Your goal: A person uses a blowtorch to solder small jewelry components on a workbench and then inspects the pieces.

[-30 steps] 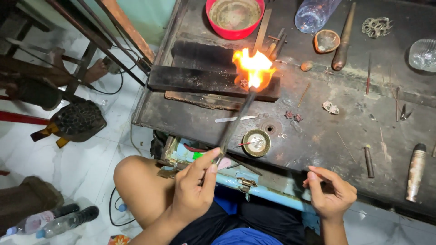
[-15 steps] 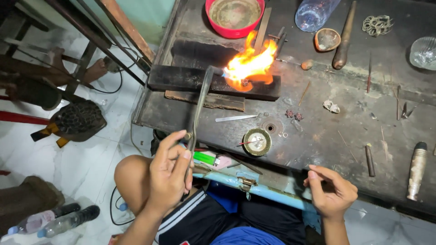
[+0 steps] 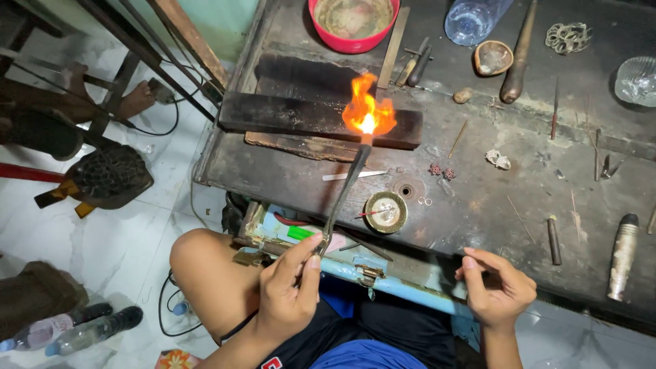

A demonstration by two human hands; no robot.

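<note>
From the head view, the left hand (image 3: pixel 290 290) had its fingers clamped on the near end of a slim metal torch (image 3: pixel 345 191), whose tip burned with an orange flame (image 3: pixel 367 113) far beyond the fingertips, against a charred black block (image 3: pixel 287 116). The right hand (image 3: pixel 497 287) rested at the workbench (image 3: pixel 478 205) edge, fingers curled loosely together, pinching something too small to tell. A small round tin (image 3: pixel 385 212) sat just beyond the left fingers.

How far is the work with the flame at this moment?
Done: the torch is lit, held in the left hand. In hand: its flame burns at the dark block. Left: small pieces lie unheated on the workbench; the right hand rests at its edge.
</note>
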